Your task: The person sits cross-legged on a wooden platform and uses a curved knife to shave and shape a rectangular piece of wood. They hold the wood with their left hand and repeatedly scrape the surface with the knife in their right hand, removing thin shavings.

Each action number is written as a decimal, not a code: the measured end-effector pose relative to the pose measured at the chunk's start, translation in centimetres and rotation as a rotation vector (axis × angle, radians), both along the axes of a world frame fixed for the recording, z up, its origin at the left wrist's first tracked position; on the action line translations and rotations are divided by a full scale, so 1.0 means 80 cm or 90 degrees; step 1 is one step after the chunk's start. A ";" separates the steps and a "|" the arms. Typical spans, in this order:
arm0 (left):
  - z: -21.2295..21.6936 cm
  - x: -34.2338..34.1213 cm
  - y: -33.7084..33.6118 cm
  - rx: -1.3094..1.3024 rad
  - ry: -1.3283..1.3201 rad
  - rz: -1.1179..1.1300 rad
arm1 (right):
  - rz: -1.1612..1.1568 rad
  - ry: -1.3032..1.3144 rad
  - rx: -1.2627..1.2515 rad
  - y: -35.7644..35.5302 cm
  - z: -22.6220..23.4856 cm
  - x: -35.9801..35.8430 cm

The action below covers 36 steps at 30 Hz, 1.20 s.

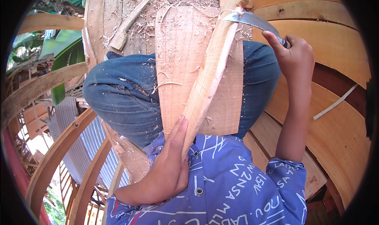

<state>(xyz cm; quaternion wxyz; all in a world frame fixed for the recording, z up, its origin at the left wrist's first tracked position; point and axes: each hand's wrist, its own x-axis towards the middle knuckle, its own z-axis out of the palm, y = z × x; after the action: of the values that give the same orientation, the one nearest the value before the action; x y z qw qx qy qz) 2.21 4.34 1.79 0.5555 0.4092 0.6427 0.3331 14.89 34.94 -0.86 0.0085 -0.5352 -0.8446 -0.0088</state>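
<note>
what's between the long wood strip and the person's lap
A flat wooden board lies across the jeans, under the long strip, in the head view.

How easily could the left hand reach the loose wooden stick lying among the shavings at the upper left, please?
Probably not easily. The left hand is gripping the near end of the long wooden piece, and the bent knees and flat board lie between it and the stick.

1. The lap [126,94], in blue jeans, carries a flat board [173,67] laid across both thighs.
2. A long strip [209,75] lies slanted on the board.
3. Curled shavings [166,84] lie on board and jeans.
4. More shavings cover the plank floor [114,12] beyond the knees.
</note>
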 end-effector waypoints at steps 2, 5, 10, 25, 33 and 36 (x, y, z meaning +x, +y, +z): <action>0.000 0.000 0.001 -0.004 0.004 0.005 | 0.018 0.002 0.002 0.005 -0.002 -0.003; -0.001 0.001 0.001 -0.006 0.011 0.006 | 0.007 -0.018 -0.006 0.001 0.003 -0.005; -0.003 0.002 0.000 0.003 0.000 0.013 | -0.014 0.203 -0.469 -0.002 0.030 0.038; -0.001 -0.002 0.010 -0.004 -0.001 0.001 | -0.018 0.537 -0.691 -0.011 0.020 0.063; -0.001 0.000 0.006 -0.003 -0.013 0.016 | -0.002 0.506 -0.836 -0.032 0.033 0.067; 0.001 0.000 0.008 0.001 -0.010 0.012 | -0.046 0.473 -0.719 -0.030 0.038 0.063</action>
<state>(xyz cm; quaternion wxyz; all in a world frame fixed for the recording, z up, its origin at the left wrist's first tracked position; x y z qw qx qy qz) 2.18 5.02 1.83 0.5569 0.4009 0.6418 0.3424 19.91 32.54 2.19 0.0173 -0.4530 -0.6421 0.6183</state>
